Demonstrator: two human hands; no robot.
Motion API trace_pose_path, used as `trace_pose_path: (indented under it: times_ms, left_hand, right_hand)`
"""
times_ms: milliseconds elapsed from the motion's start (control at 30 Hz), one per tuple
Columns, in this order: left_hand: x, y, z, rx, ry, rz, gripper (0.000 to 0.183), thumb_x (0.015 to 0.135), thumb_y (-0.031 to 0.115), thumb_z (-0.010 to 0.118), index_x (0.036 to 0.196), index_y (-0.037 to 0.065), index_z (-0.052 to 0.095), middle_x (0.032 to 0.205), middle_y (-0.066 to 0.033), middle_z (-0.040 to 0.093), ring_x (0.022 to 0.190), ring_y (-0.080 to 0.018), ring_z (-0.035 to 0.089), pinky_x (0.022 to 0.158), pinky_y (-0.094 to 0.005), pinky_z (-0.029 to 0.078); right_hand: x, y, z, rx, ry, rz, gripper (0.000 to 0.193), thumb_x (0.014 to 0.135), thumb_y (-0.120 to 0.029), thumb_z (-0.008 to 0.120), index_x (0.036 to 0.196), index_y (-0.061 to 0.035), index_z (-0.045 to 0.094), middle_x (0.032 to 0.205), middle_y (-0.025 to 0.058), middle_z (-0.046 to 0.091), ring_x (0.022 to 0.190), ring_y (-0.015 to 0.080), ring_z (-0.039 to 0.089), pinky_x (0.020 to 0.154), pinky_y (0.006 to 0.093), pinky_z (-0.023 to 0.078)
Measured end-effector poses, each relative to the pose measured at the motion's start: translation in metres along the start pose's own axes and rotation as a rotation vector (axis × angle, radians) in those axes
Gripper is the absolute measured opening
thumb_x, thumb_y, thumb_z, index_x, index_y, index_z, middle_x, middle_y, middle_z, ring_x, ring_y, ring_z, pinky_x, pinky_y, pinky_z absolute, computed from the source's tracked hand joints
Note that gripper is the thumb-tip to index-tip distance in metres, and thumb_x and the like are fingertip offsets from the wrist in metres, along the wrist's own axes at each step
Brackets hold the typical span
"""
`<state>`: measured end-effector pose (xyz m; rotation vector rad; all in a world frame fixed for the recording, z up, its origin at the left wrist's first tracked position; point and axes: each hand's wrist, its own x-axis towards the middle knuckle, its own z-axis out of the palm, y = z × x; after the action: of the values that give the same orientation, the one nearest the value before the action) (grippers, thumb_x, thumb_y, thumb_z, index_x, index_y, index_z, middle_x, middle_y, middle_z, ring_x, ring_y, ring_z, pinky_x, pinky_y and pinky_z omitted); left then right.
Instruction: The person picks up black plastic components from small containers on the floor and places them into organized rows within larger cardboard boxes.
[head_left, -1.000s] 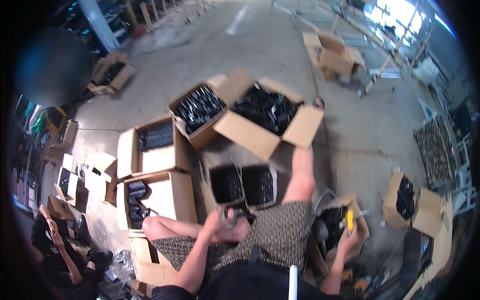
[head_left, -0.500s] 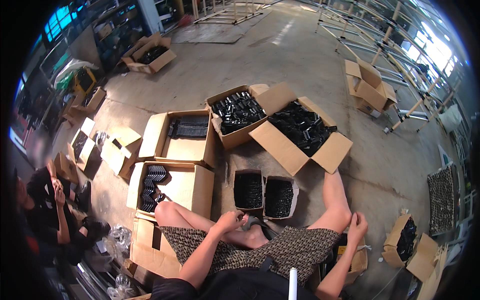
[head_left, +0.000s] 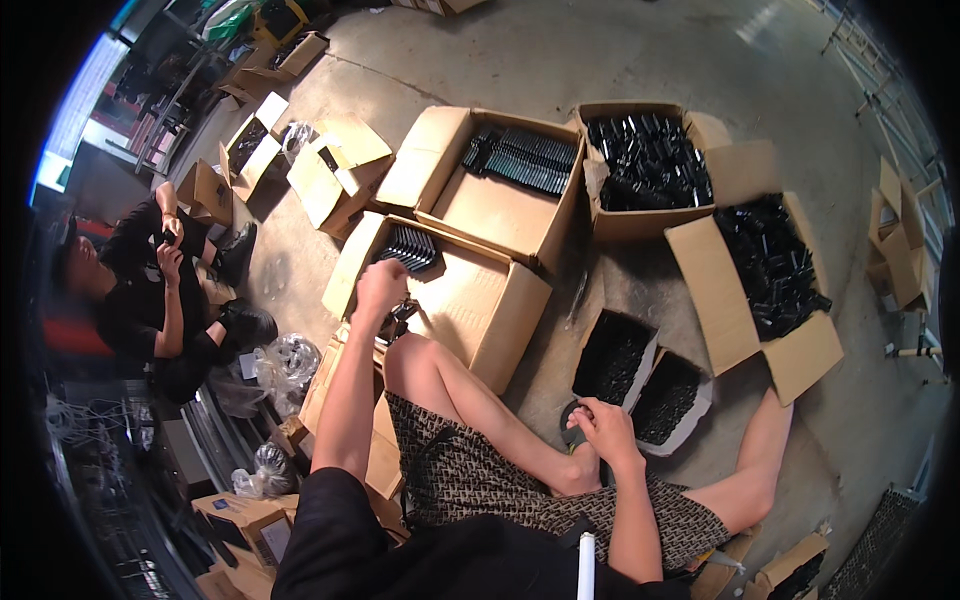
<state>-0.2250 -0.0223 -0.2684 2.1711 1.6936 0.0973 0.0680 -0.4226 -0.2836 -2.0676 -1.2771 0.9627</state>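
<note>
My left hand [head_left: 382,288] is over the near-left cardboard box [head_left: 480,300], fingers curled down beside black angled plastic pieces [head_left: 408,250] stacked in a row. Loose black pieces [head_left: 398,322] lie just under the hand. What its fingers hold, if anything, is hidden. My right hand [head_left: 605,430] is above my lap with fingertips pinched together, left of two small open boxes. Whatever sits in that pinch is too small to make out. The first small box [head_left: 640,328] and the second small box [head_left: 700,408] hold small black parts.
Behind stands a box [head_left: 560,235] with neatly lined black pieces. To its right are a box of shiny black parts [head_left: 650,225] and an open-flapped box of black parts [head_left: 705,300]. A seated co-worker [head_left: 135,280] is at left, near clear plastic bags [head_left: 290,365].
My view has turned left. My left hand has gone from my knee to the near-left box. My right hand has moved from beside my right knee to in front of my lap.
</note>
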Motion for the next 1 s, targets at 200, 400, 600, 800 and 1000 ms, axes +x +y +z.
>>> trace_pose_path:
  times_ms: [200, 400, 600, 800, 1000]
  left_hand:
    - [-0.001, -0.034, 0.023, 0.037, -0.247, 0.004, 0.043, 0.073, 0.017, 0.077, 0.113, 0.005, 0.071, 0.1, -0.0164, 0.074, 0.094, -0.0312, 0.071, 0.084, -0.0399, 0.056]
    - [-0.007, -0.015, 0.057, -0.204, -0.137, 0.071, 0.037, 0.083, 0.03, 0.079, 0.098, -0.002, 0.07, 0.097, -0.0189, 0.071, 0.083, -0.0245, 0.067, 0.071, -0.0387, 0.05]
    - [0.01, -0.035, 0.045, -0.371, -0.083, 0.109, 0.043, 0.095, 0.037, 0.068, 0.102, -0.006, 0.065, 0.094, -0.0186, 0.072, 0.087, -0.0236, 0.068, 0.076, -0.0367, 0.05]
    - [-0.005, -0.051, 0.015, -0.112, -0.07, -0.003, 0.046, 0.086, 0.039, 0.068, 0.104, -0.002, 0.062, 0.09, -0.022, 0.072, 0.087, -0.0361, 0.071, 0.075, -0.0439, 0.054]
    - [-0.032, -0.101, 0.084, 0.387, -0.152, -0.111, 0.036, 0.085, 0.037, 0.068, 0.099, 0.004, 0.069, 0.098, -0.0222, 0.073, 0.095, -0.0404, 0.07, 0.079, -0.0503, 0.056]
  right_hand:
    - [0.005, 0.02, 0.004, -0.036, -0.048, 0.004, 0.02, 0.091, -0.02, 0.067, 0.103, -0.0048, 0.067, 0.092, 0.0168, 0.073, 0.085, 0.038, 0.07, 0.074, 0.0487, 0.055]
    - [0.005, 0.017, -0.018, -0.03, 0.032, 0.054, 0.022, 0.092, -0.022, 0.066, 0.104, -0.0041, 0.068, 0.092, 0.0178, 0.072, 0.085, 0.038, 0.07, 0.075, 0.0473, 0.055]
    - [-0.009, 0.015, -0.013, -0.052, 0.016, 0.056, 0.022, 0.093, -0.021, 0.064, 0.106, -0.0038, 0.069, 0.092, 0.0186, 0.072, 0.087, 0.0381, 0.07, 0.076, 0.0471, 0.055]
    - [-0.015, 0.011, -0.004, -0.096, 0.005, 0.062, 0.025, 0.09, -0.021, 0.065, 0.107, -0.0044, 0.069, 0.094, 0.0193, 0.072, 0.089, 0.0374, 0.07, 0.077, 0.0475, 0.055]
    - [-0.021, 0.011, 0.002, -0.1, 0.006, 0.013, 0.022, 0.091, -0.021, 0.065, 0.106, -0.0066, 0.071, 0.099, 0.0147, 0.073, 0.094, 0.0348, 0.07, 0.08, 0.0455, 0.055]
